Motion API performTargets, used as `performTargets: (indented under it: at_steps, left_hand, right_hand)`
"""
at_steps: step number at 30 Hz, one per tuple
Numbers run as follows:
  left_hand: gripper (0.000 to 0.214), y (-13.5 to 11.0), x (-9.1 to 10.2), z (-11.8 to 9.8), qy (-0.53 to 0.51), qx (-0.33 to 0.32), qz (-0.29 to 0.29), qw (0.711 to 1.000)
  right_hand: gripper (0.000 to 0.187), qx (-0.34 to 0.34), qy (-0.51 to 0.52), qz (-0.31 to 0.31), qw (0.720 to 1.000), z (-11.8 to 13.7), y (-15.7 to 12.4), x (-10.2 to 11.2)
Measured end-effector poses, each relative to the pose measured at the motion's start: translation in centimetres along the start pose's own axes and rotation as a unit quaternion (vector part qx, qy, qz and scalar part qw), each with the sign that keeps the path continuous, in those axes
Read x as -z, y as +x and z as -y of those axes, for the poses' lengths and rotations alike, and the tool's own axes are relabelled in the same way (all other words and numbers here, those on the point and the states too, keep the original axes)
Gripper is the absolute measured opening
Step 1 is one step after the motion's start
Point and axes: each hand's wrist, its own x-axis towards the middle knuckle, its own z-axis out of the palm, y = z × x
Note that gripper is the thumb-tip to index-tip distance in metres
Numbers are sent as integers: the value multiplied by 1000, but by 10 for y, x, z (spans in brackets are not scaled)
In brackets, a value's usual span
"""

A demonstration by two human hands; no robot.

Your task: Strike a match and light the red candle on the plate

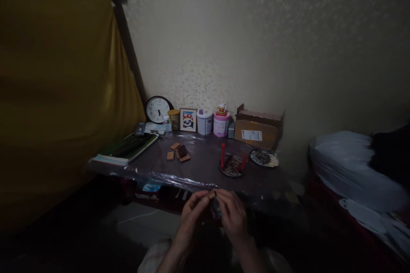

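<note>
Both my hands are raised together in front of the low table's near edge [179, 179]. My left hand [191, 217] pinches a small brown piece [211, 195] at its fingertips. My right hand [232, 215] is curled right beside it, fingers closed around a small dark thing I cannot make out. Beyond the hands, a round dish [232, 165] with dark bits and two red sticks sits on the table. Several small brown tiles and a dark bundle [179, 152] lie further left.
The table's plastic-covered top holds a wall clock [158, 109], a framed picture [188, 120], two jars [213, 123], a cardboard box [258, 130], a second dish with sticks [263, 158] and a book stack [128, 148]. Yellow fabric [54, 89] fills the left; a white bundle [349, 162] lies right.
</note>
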Motion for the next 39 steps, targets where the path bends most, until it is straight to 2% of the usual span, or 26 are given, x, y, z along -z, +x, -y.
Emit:
performTargets:
  at_steps: [1,5,9,14,21,25,30,39]
  left_hand:
    - [16,-1,-1,-1,-1,1,-1,1000]
    - [19,-1,4,-3,8,8,-14,1000]
    - [20,3,16,1,0,-3,-31,1000]
    - [25,5,33,3,35,-25,-38,998]
    - [24,2,68,4,29,1,-41,999]
    - [24,3,82,8,13,22,-64,998]
    - [26,4,86,11,5,25,-77,997]
    - [24,5,88,11,20,32,-73,997]
  right_hand:
    - [19,-18,-18,8,1000,-10,-2,-3]
    - [18,-136,-46,-85,986,-42,-5,-8]
    - [18,-194,2,-131,972,-40,6,0]
    - [17,-184,32,-166,968,-33,18,5]
    - [17,-169,21,-170,971,-40,20,6]
    - [19,-184,28,-170,968,-47,18,3]
    - [19,-195,28,-179,964,-52,18,2]
    - [15,-182,38,-190,964,-48,25,4]
